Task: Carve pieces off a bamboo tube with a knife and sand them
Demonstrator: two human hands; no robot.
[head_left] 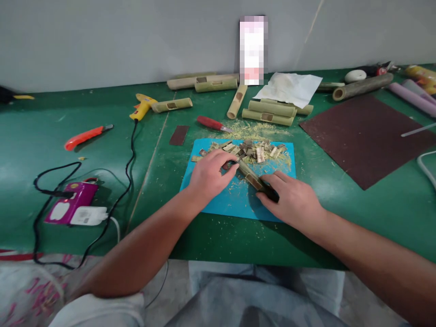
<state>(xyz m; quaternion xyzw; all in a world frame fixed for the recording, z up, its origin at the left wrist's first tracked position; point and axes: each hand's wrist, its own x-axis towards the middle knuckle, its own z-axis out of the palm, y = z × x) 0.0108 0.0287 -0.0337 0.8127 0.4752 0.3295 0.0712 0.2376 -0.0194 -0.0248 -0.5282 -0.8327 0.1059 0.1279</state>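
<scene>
A short green bamboo tube [250,176] with a rectangular opening cut in its side lies slantwise between my hands, over a blue mat [218,200]. My left hand [213,175] is closed at the tube's far end, thumb and forefinger around it; something dark shows at these fingertips, too small to name. Around the near end, my right hand [294,197] is closed, and that end looks dark in shadow. Cut bamboo chips [260,154] and shavings are heaped on the mat just beyond the tube. A red-handled chisel-like tool [210,122] rests behind the mat.
More bamboo tubes [269,117] lie along the back, near a phone [252,50] and white paper [289,88]. A brown sheet [361,141] is at right. Leftward are a yellow corded tool [143,106], an orange utility knife [86,136] and a purple power strip [76,200].
</scene>
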